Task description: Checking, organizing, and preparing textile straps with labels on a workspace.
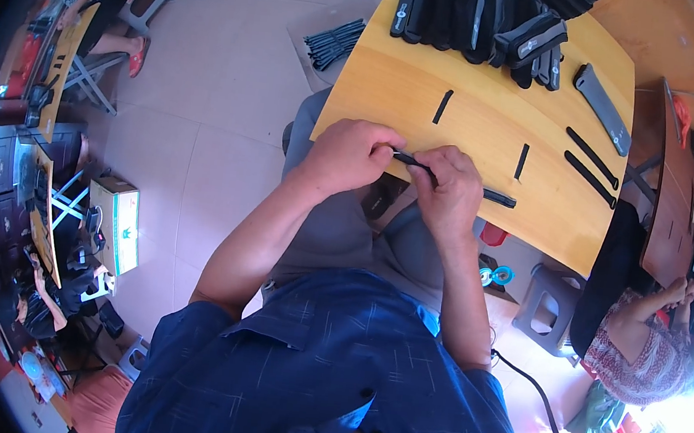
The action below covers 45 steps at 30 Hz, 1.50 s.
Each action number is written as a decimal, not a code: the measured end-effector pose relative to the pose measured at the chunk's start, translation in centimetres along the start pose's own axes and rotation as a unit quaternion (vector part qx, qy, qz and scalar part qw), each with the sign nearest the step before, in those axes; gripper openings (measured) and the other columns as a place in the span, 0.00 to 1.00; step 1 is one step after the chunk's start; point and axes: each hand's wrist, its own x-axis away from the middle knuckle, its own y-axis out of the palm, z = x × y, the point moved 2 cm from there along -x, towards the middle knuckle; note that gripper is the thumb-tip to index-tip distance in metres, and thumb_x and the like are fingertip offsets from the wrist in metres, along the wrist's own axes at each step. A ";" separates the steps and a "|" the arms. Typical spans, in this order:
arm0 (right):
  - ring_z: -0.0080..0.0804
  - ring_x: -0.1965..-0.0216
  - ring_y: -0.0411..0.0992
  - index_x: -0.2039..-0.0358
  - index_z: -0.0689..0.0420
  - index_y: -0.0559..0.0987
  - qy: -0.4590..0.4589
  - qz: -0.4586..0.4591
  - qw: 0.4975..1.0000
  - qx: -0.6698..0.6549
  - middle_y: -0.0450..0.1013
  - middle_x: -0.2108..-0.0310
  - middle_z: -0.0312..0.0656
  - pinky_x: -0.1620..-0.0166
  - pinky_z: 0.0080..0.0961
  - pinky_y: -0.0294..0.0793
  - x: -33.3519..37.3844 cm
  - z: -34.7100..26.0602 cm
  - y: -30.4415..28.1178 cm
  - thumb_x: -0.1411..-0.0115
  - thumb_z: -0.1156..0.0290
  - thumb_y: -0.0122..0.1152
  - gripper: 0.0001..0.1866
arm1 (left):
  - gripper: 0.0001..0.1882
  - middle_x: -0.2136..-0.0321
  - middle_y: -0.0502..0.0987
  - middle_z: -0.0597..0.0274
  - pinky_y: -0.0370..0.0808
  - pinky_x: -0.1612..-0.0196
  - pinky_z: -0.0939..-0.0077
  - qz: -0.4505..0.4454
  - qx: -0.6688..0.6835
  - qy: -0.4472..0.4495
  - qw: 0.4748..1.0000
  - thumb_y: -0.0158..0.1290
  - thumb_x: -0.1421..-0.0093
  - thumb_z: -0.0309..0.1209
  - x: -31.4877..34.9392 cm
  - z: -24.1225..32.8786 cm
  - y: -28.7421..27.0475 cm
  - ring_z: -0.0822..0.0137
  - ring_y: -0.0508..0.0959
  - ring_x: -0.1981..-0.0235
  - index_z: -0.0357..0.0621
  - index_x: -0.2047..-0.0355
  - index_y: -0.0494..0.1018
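Observation:
Over the near edge of the wooden table, both of my hands hold a narrow black strap (410, 161). My left hand (353, 155) pinches one end between thumb and fingers. A short way to the right, my right hand (450, 182) grips the strap, its thumb pressed against the fingers. A black piece (498, 198) sticks out beyond my right hand; whether it belongs to the same strap is hidden by the hand. Two short black strips (442, 106) lie apart on the table ahead of my hands. Further right rest two longer black straps (590, 180), side by side.
Black and grey padded pieces (478, 19) are piled at the table's (549, 229) far side. A single grey padded piece (604, 108) lies to the right. Left of the table sits a bundle of black strips (333, 44). Grey stools (549, 310) and people at other tables surround me.

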 end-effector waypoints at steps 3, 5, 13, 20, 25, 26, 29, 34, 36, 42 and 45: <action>0.42 0.65 0.77 0.70 0.53 0.84 -0.004 0.001 1.000 -0.006 0.76 0.70 0.38 0.60 0.37 0.77 0.0 0.0 0.1 0.54 0.75 0.75 0.09 | 0.14 0.67 0.85 0.52 0.79 0.60 0.65 -0.013 0.000 0.002 1.000 0.53 0.39 0.27 -0.2 -0.1 -0.2 0.58 0.84 0.67 0.45 0.57 0.85; 0.42 0.65 0.77 0.70 0.53 0.84 -0.002 0.001 1.000 -0.003 0.76 0.70 0.38 0.60 0.38 0.77 -0.1 -0.1 0.0 0.53 0.75 0.75 0.09 | 0.13 0.70 0.85 0.54 0.78 0.66 0.72 -0.023 -0.005 0.004 1.000 0.54 0.38 0.25 -0.4 -0.2 -0.4 0.66 0.83 0.72 0.42 0.55 0.84; 0.42 0.65 0.77 0.70 0.53 0.84 -0.005 -0.001 1.000 0.005 0.76 0.70 0.38 0.61 0.38 0.76 -0.1 -0.3 -0.1 0.53 0.75 0.74 0.09 | 0.13 0.70 0.86 0.57 0.76 0.66 0.74 -0.058 0.017 -0.012 0.998 0.53 0.37 0.23 -0.7 -0.2 -0.6 0.72 0.81 0.73 0.41 0.55 0.84; 0.42 0.65 0.77 0.70 0.53 0.84 -0.001 0.006 1.000 0.006 0.76 0.70 0.38 0.61 0.38 0.76 -0.1 -0.2 -0.1 0.53 0.75 0.74 0.09 | 0.13 0.66 0.86 0.60 0.77 0.60 0.77 -0.097 0.048 -0.017 0.994 0.53 0.36 0.23 -1.5 -1.4 -0.7 0.73 0.82 0.67 0.39 0.53 0.84; 0.41 0.65 0.77 0.70 0.53 0.84 -0.005 -0.004 1.000 0.003 0.76 0.70 0.38 0.61 0.37 0.76 -0.2 -0.1 0.0 0.53 0.75 0.74 0.09 | 0.15 0.64 0.86 0.54 0.80 0.54 0.68 -0.089 0.075 -0.025 0.993 0.52 0.38 0.26 -1.8 -1.9 -0.7 0.60 0.86 0.63 0.45 0.56 0.86; 0.42 0.65 0.77 0.70 0.53 0.84 -0.003 -0.009 1.000 -0.002 0.76 0.70 0.38 0.61 0.37 0.76 -0.3 -0.1 0.0 0.53 0.75 0.75 0.09 | 0.15 0.64 0.86 0.54 0.80 0.54 0.68 -0.089 0.076 -0.024 0.993 0.52 0.38 0.26 -1.8 -2.1 -0.6 0.60 0.86 0.63 0.45 0.56 0.86; 0.42 0.65 0.77 0.70 0.54 0.84 0.000 -0.010 1.000 0.001 0.76 0.70 0.38 0.61 0.37 0.77 -0.2 -0.1 0.0 0.53 0.75 0.75 0.09 | 0.15 0.63 0.86 0.54 0.80 0.54 0.68 -0.089 0.072 0.011 0.993 0.52 0.38 0.25 -1.8 -2.3 -0.5 0.60 0.85 0.62 0.45 0.56 0.85; 0.42 0.65 0.77 0.70 0.54 0.85 0.000 -0.012 1.000 -0.004 0.76 0.70 0.39 0.60 0.37 0.77 -0.3 -0.1 0.0 0.53 0.75 0.75 0.09 | 0.13 0.64 0.85 0.60 0.77 0.57 0.76 -0.120 0.085 0.029 0.989 0.51 0.34 0.23 -1.9 -1.8 -1.3 0.74 0.81 0.63 0.37 0.53 0.81; 0.42 0.65 0.77 0.70 0.54 0.85 0.001 -0.013 1.000 -0.009 0.76 0.70 0.39 0.60 0.37 0.77 -0.3 -0.1 -0.1 0.53 0.75 0.75 0.09 | 0.12 0.65 0.85 0.60 0.77 0.57 0.75 -0.128 0.086 0.043 0.987 0.51 0.34 0.23 -2.0 -2.1 -1.4 0.73 0.82 0.64 0.37 0.54 0.82; 0.43 0.65 0.76 0.68 0.55 0.84 -0.073 0.013 0.997 0.024 0.77 0.70 0.40 0.59 0.38 0.76 0.0 -1.0 -1.0 0.53 0.75 0.75 0.10 | 0.11 0.67 0.85 0.57 0.78 0.59 0.74 -0.088 0.047 0.135 0.986 0.52 0.36 0.24 -0.7 -1.5 -1.4 0.68 0.83 0.66 0.39 0.56 0.83; 0.42 0.67 0.75 0.62 0.56 0.83 -0.116 0.129 0.978 0.116 0.77 0.68 0.42 0.61 0.33 0.76 2.6 -4.0 -2.5 0.50 0.72 0.76 0.14 | 0.11 0.68 0.85 0.56 0.78 0.60 0.73 -0.059 0.073 0.151 0.984 0.53 0.37 0.25 0.7 -1.2 -1.0 0.65 0.84 0.67 0.40 0.57 0.83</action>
